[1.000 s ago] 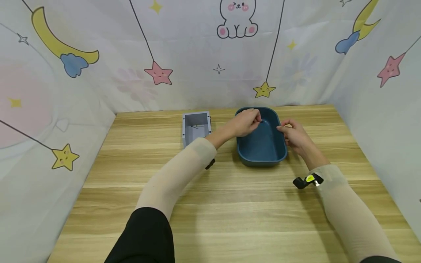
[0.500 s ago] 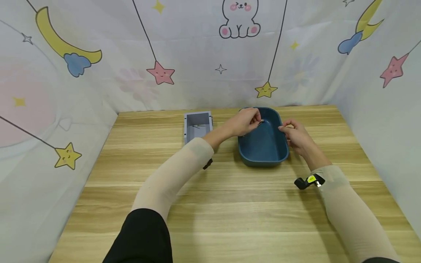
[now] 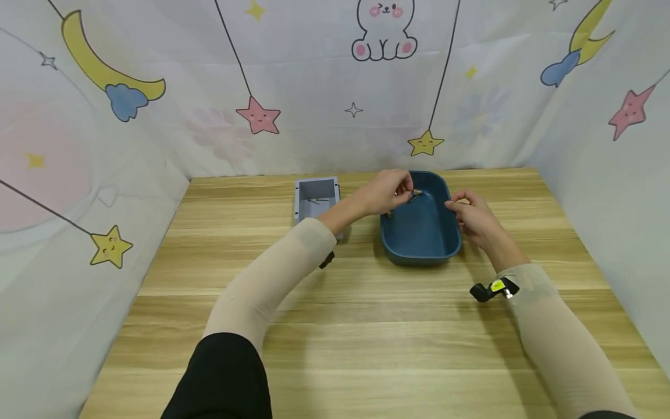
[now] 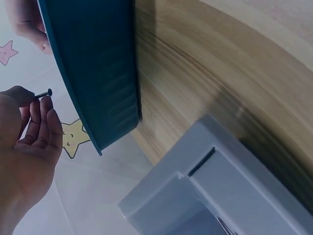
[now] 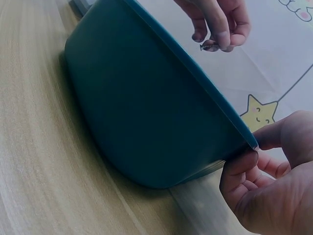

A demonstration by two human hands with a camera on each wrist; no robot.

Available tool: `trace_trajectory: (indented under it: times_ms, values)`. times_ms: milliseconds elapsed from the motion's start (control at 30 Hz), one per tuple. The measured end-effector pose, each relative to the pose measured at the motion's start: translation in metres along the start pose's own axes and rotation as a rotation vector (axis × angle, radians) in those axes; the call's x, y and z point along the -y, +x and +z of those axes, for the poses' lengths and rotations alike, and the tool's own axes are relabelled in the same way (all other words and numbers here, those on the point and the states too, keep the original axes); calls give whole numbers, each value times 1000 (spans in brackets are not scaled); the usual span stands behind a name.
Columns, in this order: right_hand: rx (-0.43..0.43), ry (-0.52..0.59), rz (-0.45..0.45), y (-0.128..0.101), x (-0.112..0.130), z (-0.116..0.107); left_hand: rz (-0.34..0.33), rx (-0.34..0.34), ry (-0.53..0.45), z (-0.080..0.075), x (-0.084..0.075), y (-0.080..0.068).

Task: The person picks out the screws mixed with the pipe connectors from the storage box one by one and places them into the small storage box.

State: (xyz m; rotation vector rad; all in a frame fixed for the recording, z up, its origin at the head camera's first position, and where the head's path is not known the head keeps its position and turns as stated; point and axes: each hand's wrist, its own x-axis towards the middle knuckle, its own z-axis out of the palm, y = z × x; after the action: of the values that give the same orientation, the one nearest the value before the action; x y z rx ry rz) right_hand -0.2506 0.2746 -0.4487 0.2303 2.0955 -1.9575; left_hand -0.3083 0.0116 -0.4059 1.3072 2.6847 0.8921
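My left hand [image 3: 386,192] is over the back left part of the dark blue plastic bin [image 3: 421,257]. Between thumb and fingertips it pinches a small dark screw [image 4: 44,94], whose flat head sticks out in the left wrist view. The right wrist view shows that screw above the bin's rim too. On the right side, my right hand [image 3: 473,218] grips the rim between thumb and fingers. Small brass-coloured pieces [image 3: 417,192] lie in the bin by the left fingertips, partly hidden by that hand.
Left of the bin stands a grey open box [image 3: 316,187] with a few thin screws [image 3: 318,200] inside; my left forearm covers its front corner. The wooden table [image 3: 366,326] reaches back to a white printed cloth [image 3: 314,145].
My left hand has drawn slightly back to the left, uncovering more of the brass-coloured pieces in the bin. The right hand keeps its hold on the rim. The head view has shifted slightly.
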Motion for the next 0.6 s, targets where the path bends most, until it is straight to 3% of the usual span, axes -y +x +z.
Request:
trace_trajectory:
  times_ms: [600]
  values:
    - [1,5,-2,0,-1,-1,-17,-9,-59,-9,6,-8]
